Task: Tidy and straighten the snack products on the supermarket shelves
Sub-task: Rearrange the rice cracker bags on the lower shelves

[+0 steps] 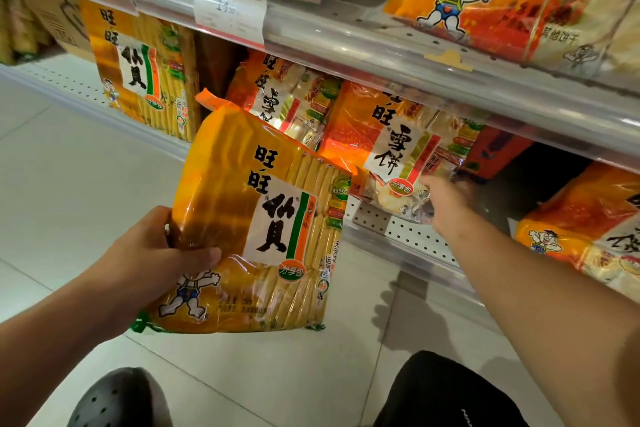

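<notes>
Our left hand [162,246] grips a yellow rice-cracker bag [263,229] by its left edge, thumb across the front, holding it upright off the shelf above the floor [69,166]. Our right hand [446,203] reaches onto the lower shelf [398,229] and touches the bottom corner of an orange snow-cracker bag [391,146] standing there; we cannot tell whether its fingers are curled round it. A matching yellow bag [145,69] stands farther left.
</notes>
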`<state>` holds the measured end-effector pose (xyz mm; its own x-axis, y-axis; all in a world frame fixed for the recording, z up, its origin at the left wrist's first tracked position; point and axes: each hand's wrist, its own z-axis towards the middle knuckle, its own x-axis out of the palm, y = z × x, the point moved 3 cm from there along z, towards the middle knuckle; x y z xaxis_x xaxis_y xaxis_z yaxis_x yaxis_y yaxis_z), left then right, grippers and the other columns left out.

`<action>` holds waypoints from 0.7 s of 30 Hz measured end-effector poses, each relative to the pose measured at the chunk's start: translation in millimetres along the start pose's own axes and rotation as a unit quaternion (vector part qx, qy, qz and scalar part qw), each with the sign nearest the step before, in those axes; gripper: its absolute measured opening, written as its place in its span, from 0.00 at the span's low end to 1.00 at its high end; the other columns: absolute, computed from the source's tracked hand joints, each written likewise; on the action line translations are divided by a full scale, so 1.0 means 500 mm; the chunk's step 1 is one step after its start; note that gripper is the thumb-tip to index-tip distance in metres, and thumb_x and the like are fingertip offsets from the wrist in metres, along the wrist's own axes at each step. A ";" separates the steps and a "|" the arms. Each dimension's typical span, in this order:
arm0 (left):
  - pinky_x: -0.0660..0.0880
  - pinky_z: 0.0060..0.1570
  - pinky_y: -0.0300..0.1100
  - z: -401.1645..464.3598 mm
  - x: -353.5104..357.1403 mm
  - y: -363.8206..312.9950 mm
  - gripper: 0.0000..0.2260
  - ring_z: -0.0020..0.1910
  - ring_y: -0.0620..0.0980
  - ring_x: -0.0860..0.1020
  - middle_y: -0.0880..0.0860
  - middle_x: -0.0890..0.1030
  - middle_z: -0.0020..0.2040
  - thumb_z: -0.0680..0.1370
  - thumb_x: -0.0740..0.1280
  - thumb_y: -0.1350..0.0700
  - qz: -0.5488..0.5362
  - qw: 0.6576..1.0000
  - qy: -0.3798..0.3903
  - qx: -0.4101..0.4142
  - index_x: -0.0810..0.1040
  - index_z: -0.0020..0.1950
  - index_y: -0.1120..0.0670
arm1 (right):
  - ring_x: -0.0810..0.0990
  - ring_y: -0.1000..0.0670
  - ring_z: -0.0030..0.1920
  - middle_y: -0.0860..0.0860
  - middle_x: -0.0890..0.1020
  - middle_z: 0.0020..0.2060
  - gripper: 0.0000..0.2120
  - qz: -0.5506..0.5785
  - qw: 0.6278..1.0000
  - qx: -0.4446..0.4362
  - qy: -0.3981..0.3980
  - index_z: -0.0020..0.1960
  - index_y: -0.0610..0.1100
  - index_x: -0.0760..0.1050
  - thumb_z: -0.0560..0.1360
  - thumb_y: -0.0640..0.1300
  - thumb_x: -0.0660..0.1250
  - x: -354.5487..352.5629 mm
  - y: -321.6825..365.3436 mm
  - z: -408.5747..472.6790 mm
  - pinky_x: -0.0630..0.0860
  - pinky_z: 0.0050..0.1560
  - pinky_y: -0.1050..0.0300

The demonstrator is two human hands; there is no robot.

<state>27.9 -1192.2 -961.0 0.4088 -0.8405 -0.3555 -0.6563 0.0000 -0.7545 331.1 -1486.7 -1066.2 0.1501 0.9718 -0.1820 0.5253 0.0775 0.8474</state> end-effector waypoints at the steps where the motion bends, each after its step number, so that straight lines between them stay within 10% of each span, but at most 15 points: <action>1: 0.80 0.30 0.48 0.000 0.000 0.001 0.22 0.35 0.54 0.85 0.51 0.85 0.41 0.65 0.77 0.54 -0.002 1.000 0.001 -0.002 0.74 0.55 0.47 | 0.82 0.45 0.51 0.46 0.80 0.57 0.26 -0.021 0.999 -0.012 -0.023 0.62 0.46 0.69 0.67 0.45 0.74 -0.007 -0.017 -0.017 0.80 0.46 0.47; 5: 0.81 0.34 0.52 0.009 -0.001 -0.004 0.25 0.38 0.57 0.85 0.55 0.84 0.49 0.66 0.77 0.55 -0.016 1.000 0.019 -0.005 0.73 0.60 0.50 | 0.78 0.50 0.46 0.50 0.78 0.54 0.21 -0.030 0.994 -0.044 -0.091 0.65 0.44 0.68 0.73 0.43 0.68 0.003 -0.096 -0.125 0.75 0.40 0.56; 11: 0.80 0.45 0.62 0.062 0.015 -0.026 0.29 0.43 0.60 0.84 0.57 0.83 0.52 0.64 0.77 0.56 -0.050 0.996 0.078 -0.011 0.72 0.63 0.52 | 0.84 0.46 0.50 0.48 0.85 0.50 0.21 -0.018 0.946 0.141 0.291 0.57 0.50 0.79 0.72 0.63 0.67 0.089 -0.211 -0.281 0.79 0.50 0.47; 14: 0.79 0.49 0.63 0.063 0.016 -0.027 0.31 0.46 0.61 0.84 0.58 0.83 0.54 0.64 0.77 0.56 -0.069 0.991 0.106 -0.037 0.71 0.65 0.53 | 0.78 0.45 0.62 0.49 0.80 0.62 0.39 -0.085 0.951 0.118 0.273 0.68 0.49 0.70 0.62 0.62 0.75 0.059 -0.181 -0.318 0.71 0.65 0.38; 21: 0.81 0.42 0.53 -0.114 -0.101 -0.013 0.28 0.44 0.55 0.84 0.54 0.83 0.52 0.66 0.79 0.54 -0.087 0.983 0.084 -0.136 0.72 0.62 0.52 | 0.81 0.46 0.56 0.51 0.84 0.52 0.25 -0.197 0.938 0.147 0.243 0.56 0.53 0.75 0.61 0.56 0.75 -0.013 -0.023 -0.545 0.73 0.62 0.36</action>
<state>-24.8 -1180.8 -906.5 0.4344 -0.8926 -0.1205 -0.7403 -0.2777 -0.6123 95.9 -1433.1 -938.6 -0.4663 0.8730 -0.1428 0.6786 0.4566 0.5754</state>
